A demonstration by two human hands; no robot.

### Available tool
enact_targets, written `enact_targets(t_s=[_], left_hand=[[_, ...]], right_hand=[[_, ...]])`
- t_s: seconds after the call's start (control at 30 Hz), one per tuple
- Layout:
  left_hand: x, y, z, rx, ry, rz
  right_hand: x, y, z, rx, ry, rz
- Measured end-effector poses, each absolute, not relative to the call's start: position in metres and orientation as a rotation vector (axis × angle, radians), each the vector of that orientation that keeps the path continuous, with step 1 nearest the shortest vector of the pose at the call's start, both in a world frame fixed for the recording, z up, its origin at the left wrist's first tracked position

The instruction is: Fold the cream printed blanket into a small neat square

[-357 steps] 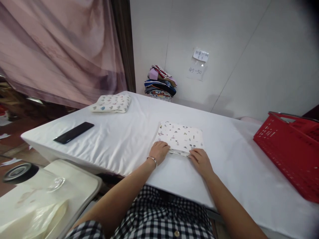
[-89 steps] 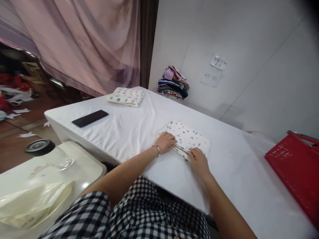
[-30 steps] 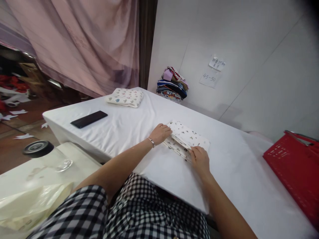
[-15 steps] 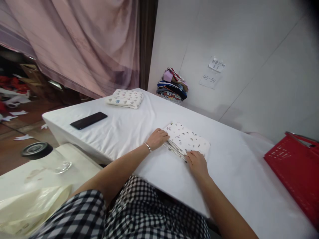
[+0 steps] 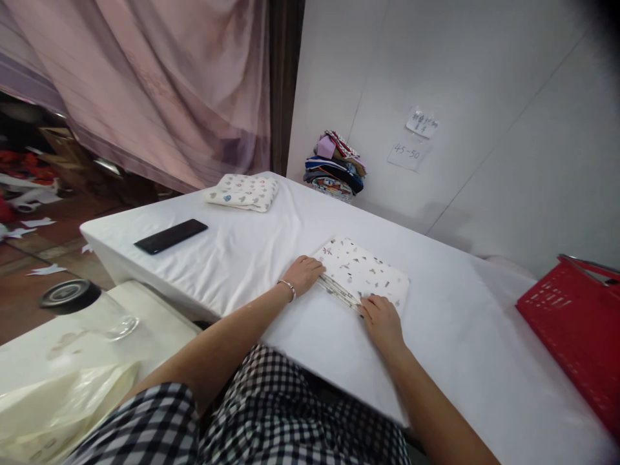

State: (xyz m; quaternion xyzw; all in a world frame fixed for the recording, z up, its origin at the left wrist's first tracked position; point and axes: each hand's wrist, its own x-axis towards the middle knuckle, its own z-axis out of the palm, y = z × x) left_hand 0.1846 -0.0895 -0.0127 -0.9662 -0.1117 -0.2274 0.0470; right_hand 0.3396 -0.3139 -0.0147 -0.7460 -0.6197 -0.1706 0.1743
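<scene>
A folded white cloth with small printed figures (image 5: 363, 271) lies flat on the white-covered table (image 5: 242, 252) in front of me. My left hand (image 5: 303, 272), a thin bracelet on its wrist, rests at the cloth's near left corner, fingers bent against its edge. My right hand (image 5: 380, 316) lies at the cloth's near right corner, fingers extended and pressing on the edge. Neither hand lifts the cloth.
A second folded printed cloth (image 5: 242, 192) and a black phone (image 5: 170, 236) lie at the table's far left. A pile of coloured clothes (image 5: 335, 165) sits against the wall. A red basket (image 5: 576, 323) stands on the right. A side table with a plastic bag (image 5: 58, 407) is at my left.
A second ago my left hand had raised the top layer of the cloth; that layer is now laid flat and both hands rest on its near edge.
</scene>
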Motion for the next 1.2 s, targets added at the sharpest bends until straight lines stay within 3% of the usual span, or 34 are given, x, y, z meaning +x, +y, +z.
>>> enact_targets(t_s=[0.67,0.83,1.2], left_hand=[[0.175,-0.093,-0.011,-3.113,-0.716,-0.891],[0.187,-0.109,0.000,-3.070,-0.458,-0.961],[0.211,-0.106,-0.026,-3.119,-0.460,-0.657]], right_hand=[[0.344,-0.321,-0.020,-2.083,-1.774,-0.430],[0.341,-0.318,-0.017,-2.106,-1.768,-0.427],[0.360,-0.362,-0.009,-2.203,-1.730,-0.417]])
